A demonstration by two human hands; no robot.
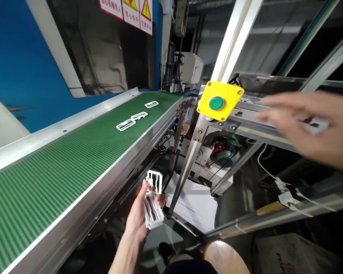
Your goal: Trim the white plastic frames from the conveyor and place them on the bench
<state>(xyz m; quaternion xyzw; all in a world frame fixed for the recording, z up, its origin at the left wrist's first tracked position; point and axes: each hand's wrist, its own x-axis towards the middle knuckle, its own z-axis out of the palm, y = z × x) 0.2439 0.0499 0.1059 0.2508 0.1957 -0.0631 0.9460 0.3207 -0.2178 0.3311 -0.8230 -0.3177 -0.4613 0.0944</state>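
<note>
My left hand is low in the middle, beside the conveyor's metal rail, closed round a small stack of white plastic frame parts that stick up from the fingers. My right hand reaches in from the right at mid height, smeared by motion, over a metal frame rail; something white and blurred lies at its palm. A yellow box with a green push button sits just left of its fingertips. Three white plastic frame parts lie on the green conveyor belt.
The belt slopes up from lower left with silver side rails. Behind it stand a blue machine panel and red-and-yellow warning signs. Under the button box are a motor, cables and white sheets. My knee shows at the bottom.
</note>
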